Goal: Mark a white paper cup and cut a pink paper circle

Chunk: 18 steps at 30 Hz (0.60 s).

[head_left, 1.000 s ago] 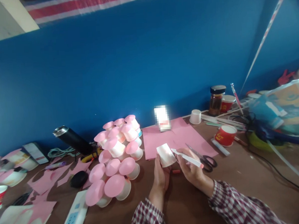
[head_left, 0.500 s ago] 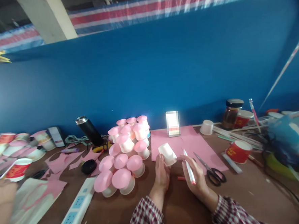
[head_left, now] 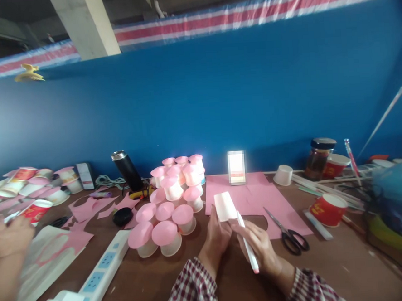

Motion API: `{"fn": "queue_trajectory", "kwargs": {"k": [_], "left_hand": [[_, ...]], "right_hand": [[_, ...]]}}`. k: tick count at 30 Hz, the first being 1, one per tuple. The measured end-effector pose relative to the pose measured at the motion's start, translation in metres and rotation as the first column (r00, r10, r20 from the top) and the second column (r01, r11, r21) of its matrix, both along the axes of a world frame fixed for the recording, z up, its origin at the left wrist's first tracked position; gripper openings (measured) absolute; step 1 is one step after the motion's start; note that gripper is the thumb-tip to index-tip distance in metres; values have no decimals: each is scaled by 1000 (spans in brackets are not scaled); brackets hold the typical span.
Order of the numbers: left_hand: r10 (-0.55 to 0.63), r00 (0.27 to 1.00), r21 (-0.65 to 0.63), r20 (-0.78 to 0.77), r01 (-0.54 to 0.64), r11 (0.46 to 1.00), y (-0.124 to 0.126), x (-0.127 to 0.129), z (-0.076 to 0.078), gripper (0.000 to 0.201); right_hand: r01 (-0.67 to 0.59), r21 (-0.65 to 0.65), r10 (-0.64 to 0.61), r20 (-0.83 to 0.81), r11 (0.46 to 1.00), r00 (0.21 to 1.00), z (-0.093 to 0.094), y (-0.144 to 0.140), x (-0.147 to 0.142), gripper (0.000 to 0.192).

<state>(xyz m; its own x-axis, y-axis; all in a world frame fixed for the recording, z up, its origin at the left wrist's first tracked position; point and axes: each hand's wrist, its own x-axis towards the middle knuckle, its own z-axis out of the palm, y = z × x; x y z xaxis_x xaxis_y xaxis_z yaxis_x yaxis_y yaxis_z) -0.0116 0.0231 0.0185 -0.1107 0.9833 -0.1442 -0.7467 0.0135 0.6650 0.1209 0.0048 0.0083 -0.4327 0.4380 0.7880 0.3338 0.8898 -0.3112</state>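
Deep blue painted wall [head_left: 238, 98] behind a long brown wooden worktable [head_left: 331, 269], red, white and blue striped tarpaulin [head_left: 247, 16] along the top, pale concrete beam [head_left: 84, 23] upper left, soft daylight overhead

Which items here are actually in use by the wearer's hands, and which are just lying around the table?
In use:
left hand holding white paper cup
right hand holding white marker
pink paper sheet beneath

Lying about:
scissors
pink-topped cup pile
red cup
jar
black flask
power strip
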Motion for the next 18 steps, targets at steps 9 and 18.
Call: {"fn": "queue_trajectory", "kwargs": {"k": [9,18], "left_hand": [[-288,899,46,329,290,956,-3,-20,-23,43],[-165,970,64,181,155,986,-3,-6,-12,64]], "right_hand": [[165,103,-147,-165,981,975,12,-20,-11,42],[227,-76,-235,-125,971,964,0,-7,-9,43]]}}
